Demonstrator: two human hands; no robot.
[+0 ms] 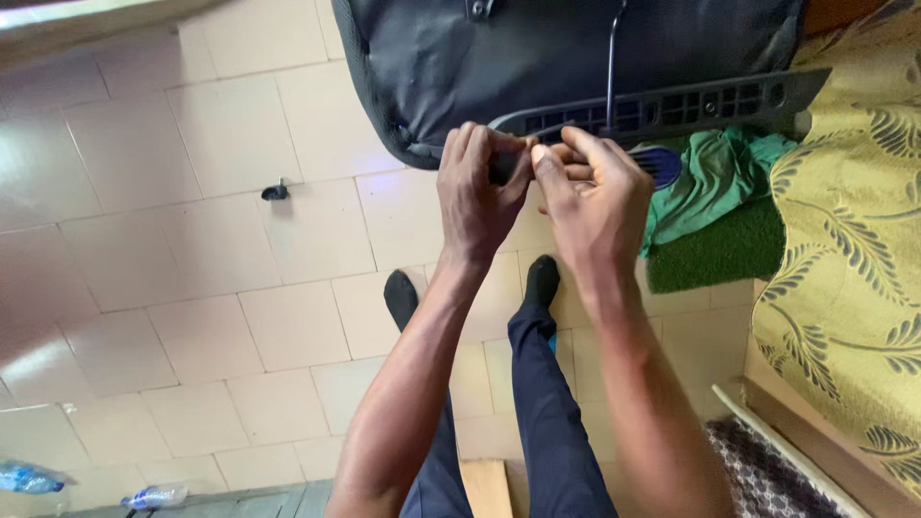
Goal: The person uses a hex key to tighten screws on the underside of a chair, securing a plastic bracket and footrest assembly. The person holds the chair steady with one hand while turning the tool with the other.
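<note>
My left hand (480, 187) and my right hand (597, 197) meet in front of me, fingers pinched together on a small dark part (506, 165) that is mostly hidden between them. They are right at the lower edge of a black padded chair seat (537, 58) tipped on its side. A dark plastic frame with slots (672, 107) runs along that edge, just above my right hand. My legs in dark trousers (542, 403) and black socks show below the hands.
Pale tiled floor (192, 240) spreads to the left, with a small black part (275, 192) lying on it. A green cloth (715, 182) and green mat (720, 251) lie on the right, beside yellow patterned fabric (854, 240). Plastic bottles (153, 496) lie at bottom left.
</note>
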